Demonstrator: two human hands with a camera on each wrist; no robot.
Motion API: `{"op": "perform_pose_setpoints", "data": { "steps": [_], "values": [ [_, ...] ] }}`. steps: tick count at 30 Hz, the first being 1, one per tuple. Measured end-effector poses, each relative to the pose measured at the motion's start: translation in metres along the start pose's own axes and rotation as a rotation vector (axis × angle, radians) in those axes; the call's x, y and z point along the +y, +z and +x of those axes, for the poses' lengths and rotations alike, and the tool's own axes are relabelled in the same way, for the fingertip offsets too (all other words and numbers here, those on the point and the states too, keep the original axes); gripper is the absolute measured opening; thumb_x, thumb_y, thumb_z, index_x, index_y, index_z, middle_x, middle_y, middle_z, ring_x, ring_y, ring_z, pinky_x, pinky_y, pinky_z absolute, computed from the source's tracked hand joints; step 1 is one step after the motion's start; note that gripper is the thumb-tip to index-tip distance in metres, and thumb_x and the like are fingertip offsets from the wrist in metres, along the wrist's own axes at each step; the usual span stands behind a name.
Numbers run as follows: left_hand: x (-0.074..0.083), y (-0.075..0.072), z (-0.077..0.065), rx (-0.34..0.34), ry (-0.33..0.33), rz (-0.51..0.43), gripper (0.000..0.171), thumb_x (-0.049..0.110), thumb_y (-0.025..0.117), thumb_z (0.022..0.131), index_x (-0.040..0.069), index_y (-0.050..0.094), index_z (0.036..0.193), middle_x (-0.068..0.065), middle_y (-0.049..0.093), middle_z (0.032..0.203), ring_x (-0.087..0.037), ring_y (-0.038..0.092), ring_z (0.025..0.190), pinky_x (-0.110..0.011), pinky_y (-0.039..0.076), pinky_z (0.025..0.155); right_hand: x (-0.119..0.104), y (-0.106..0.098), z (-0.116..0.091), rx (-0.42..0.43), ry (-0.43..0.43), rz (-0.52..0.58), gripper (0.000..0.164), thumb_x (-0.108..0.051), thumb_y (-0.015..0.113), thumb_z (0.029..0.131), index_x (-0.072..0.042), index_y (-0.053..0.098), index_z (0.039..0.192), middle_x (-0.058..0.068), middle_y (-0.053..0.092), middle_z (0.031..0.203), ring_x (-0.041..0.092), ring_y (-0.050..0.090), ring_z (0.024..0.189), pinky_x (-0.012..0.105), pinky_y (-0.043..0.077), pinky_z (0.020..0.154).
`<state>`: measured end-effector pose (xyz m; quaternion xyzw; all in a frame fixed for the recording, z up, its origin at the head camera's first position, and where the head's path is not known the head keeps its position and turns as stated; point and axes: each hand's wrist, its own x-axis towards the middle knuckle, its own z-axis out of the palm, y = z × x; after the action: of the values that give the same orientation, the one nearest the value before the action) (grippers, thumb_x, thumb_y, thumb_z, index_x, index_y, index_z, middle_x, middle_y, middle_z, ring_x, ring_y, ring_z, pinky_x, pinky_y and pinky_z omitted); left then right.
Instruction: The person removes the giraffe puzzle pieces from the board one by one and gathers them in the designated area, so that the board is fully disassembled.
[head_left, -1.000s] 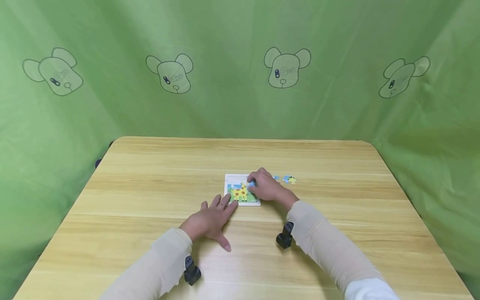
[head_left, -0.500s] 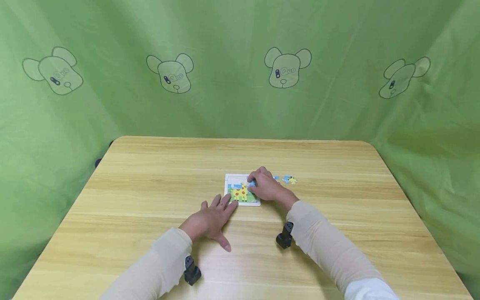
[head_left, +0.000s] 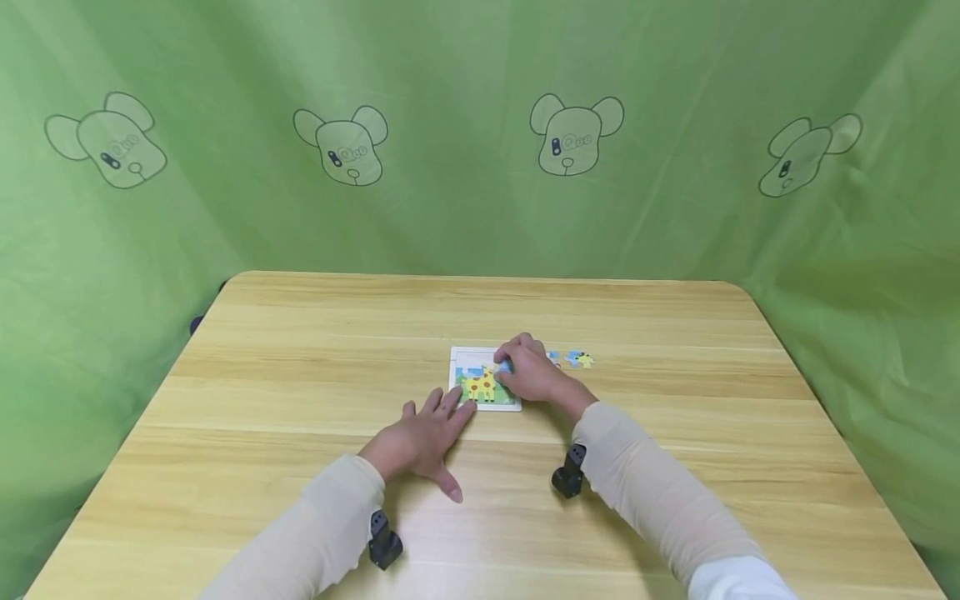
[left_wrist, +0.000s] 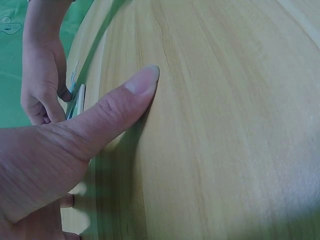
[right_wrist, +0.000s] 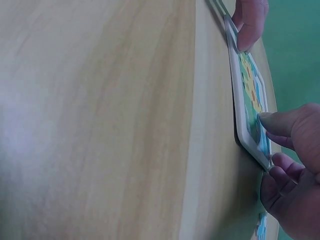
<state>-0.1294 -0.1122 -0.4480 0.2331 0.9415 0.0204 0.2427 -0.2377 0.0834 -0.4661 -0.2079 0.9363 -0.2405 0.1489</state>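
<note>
Head view, upper frame: green curtain (head_left: 457,225) carries animal-head prints (head_left: 567,125) w/ faint outline lettering (head_left: 577,141), set immed. R of a dark oval mark (head_left: 556,147). Ctr.-L print (head_left: 349,137) & ctr.-R print (head_left: 567,152): 1st char. reads approx. "Q"; remaining chars. too small to confirm. Far-L print (head_left: 120,150): similar lettering, slanted, illegible at this res

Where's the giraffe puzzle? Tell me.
In the head view, the giraffe puzzle lies on the table just below centre, left hand at its near-left corner, right hand over its right side.
</note>
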Motion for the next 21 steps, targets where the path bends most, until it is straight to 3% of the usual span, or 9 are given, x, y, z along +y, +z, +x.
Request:
{"op": "perform_pose_setpoints", "data": {
  "steps": [21],
  "values": [
    [-0.0011,-0.0001,0.0015,-0.011,-0.006,-0.001,0.132,0.076,0.069,0.051,0.02,0.006,0.153,-0.012,0.001,0.159,-0.037,0.009,0.144,-0.063,0.022,0.107,-0.0016,-0.0005,0.0014,0.031,0.005,0.018,0.025,-0.021,0.066,0.088,-0.01,0.062,0.11,0.011,0.045,0.12,0.028,0.041,0.112,0.044,0.037,0.1]
  ]
}}
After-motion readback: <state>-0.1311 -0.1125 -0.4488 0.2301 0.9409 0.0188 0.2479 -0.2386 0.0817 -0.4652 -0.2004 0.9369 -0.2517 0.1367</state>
